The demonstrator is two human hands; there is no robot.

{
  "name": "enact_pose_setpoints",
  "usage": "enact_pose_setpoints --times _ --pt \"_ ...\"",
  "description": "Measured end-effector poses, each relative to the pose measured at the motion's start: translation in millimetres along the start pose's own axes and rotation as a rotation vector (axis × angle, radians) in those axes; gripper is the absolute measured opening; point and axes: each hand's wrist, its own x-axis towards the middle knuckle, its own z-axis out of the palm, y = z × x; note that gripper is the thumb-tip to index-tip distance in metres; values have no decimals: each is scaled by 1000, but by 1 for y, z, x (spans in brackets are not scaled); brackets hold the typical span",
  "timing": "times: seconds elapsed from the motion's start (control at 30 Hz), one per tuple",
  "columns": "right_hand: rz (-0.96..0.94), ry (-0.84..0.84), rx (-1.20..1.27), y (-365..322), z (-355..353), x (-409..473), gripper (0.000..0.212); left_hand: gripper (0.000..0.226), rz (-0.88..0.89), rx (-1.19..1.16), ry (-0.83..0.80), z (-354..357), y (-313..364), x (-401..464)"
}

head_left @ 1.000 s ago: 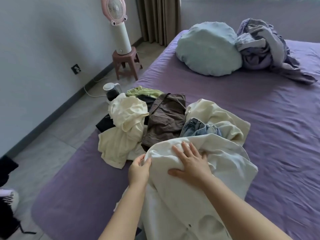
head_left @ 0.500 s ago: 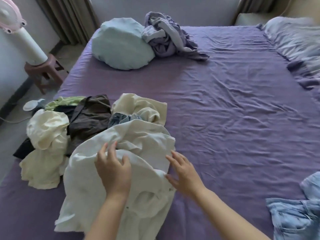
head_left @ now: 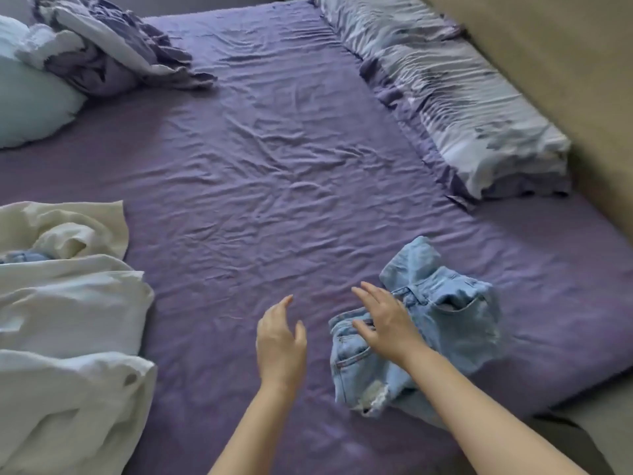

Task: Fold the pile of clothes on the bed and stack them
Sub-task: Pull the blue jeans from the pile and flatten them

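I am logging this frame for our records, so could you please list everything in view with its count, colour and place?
Denim shorts: one, light blue, crumpled on the sheet at the near right, under the right hand.
White garment: one, white, heaped at the left edge.
Cream garment: one, cream, behind the white one.
Denim piece: one, blue, peeking out between those two.
Bed sheet: one, purple, wrinkled, covering the bed.
Pillow: one, pale blue, far left.
Crumpled bedding: one, lilac and white, beside that pillow.
Patterned pillow: one, blue and white, along the right edge.
Left hand: open, above the sheet.
Right hand: open, over the shorts.
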Motion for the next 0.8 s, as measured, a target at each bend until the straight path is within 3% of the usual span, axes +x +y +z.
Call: enact_pose_setpoints --times 0.27,0.37,0.47,0.6,0.7,0.77,0.8 --pt "67 55 -54 118 -46 -33 57 45 -83 68 -155 110 35 -18" --pt "143 10 -217 154 -49 -34 60 48 -247 163 -226 140 30 -20" --pt "302 -102 -294 179 -45 -31 68 58 -532 200 -194 151 23 -16" --pt "484 -74 -10 192 -48 -17 76 74 -753 -97 -139 146 13 0" --pt "637 -75 24 190 -58 -4 93 64 -858 -341 -92 132 16 14" --pt "729 -93 102 185 -68 2 97 61 -975 -590 -202 117 28 22" --pt "744 -99 141 183 -75 5 89 56 -1001 -705 -304 106 36 25"
